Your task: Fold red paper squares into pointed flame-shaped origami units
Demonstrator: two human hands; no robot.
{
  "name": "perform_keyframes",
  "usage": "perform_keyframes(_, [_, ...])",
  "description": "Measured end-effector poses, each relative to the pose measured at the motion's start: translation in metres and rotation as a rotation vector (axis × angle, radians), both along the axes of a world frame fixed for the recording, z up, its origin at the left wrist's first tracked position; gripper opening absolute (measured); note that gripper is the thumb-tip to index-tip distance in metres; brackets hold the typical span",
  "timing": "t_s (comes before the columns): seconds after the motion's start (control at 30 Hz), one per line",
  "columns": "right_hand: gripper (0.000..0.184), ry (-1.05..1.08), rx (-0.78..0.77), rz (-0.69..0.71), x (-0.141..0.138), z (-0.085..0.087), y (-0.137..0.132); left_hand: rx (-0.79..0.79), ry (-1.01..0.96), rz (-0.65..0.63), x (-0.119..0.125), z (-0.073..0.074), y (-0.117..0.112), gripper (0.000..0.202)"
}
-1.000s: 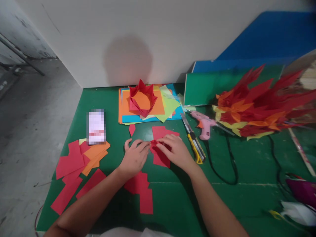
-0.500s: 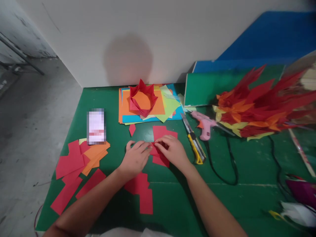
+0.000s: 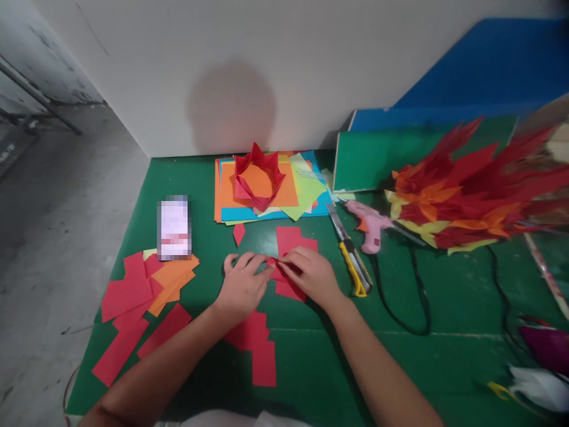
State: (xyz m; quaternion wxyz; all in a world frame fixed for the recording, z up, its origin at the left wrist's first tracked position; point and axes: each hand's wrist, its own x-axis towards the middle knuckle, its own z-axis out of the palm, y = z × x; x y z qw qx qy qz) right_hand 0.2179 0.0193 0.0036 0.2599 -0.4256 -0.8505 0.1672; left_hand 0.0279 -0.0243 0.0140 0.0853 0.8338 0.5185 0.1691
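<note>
Pinching one folded red paper piece [image 3: 288, 289] with two hands at the middle of the green counter [image 3: 311, 367]: left hand [image 3: 242, 284] curled, fingertips closed on the piece's left tip; right hand [image 3: 311, 276] closed over its top edge, pressing it flat to the counter. Just behind the hands, one loose red sheet [image 3: 288, 237] and one small red scrap [image 3: 239, 233]. Farther back, one fanned stack of coloured sheets [image 3: 306, 190] bearing one folded red paper crown [image 3: 258, 175]. Right of the hands, one yellow utility knife [image 3: 351, 258], and beside it one pink glue gun [image 3: 371, 225] with a black cord. At far right, one large spiky paper arrangement [image 3: 466, 184] in red, orange and yellow. At left, one phone [image 3: 174, 228], one heap of red strips [image 3: 127, 293] overlapping a few orange pieces [image 3: 173, 276]. Near the front edge, under the left forearm, several more red pieces [image 3: 258, 347], exact number hard to tell.
</note>
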Motion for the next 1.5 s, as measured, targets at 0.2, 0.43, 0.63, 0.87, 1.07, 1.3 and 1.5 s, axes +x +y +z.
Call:
perform_keyframes(0.2, [0.018,0.029,0.007,0.045,0.0012,-0.0011,-0.0018,-0.047,-0.029,0.003,-0.0009,0.0022,0.0017,0.029])
perform_keyframes(0.43, [0.019,-0.061,0.086,0.045,0.0026,-0.0049,-0.0007,-0.063,-0.034,0.029,-0.001,0.0013,0.0007,0.032])
perform_keyframes(0.63, [0.018,-0.021,0.043,0.062,0.0033,-0.0074,0.001,-0.056,-0.036,0.03,0.0001,0.0005,-0.0005,0.03])
perform_keyframes(0.87, [0.017,-0.017,0.022,0.103,0.0049,-0.0076,0.003,-0.081,-0.036,0.011,0.0008,0.0002,0.0001,0.03])
perform_keyframes(1.07, [0.019,-0.013,0.003,0.128,0.0054,-0.0059,0.0037,-0.093,-0.044,0.045,0.001,0.0016,-0.0002,0.034])
perform_keyframes(1.3, [0.025,-0.029,0.022,0.15,0.0064,-0.0046,0.0039,-0.08,-0.062,0.035,0.001,-0.0004,-0.0007,0.035])
perform_keyframes(1.5, [0.026,-0.07,0.016,0.177,0.0059,-0.0014,0.0049,-0.066,-0.069,0.01,0.0019,-0.0001,-0.0023,0.032])
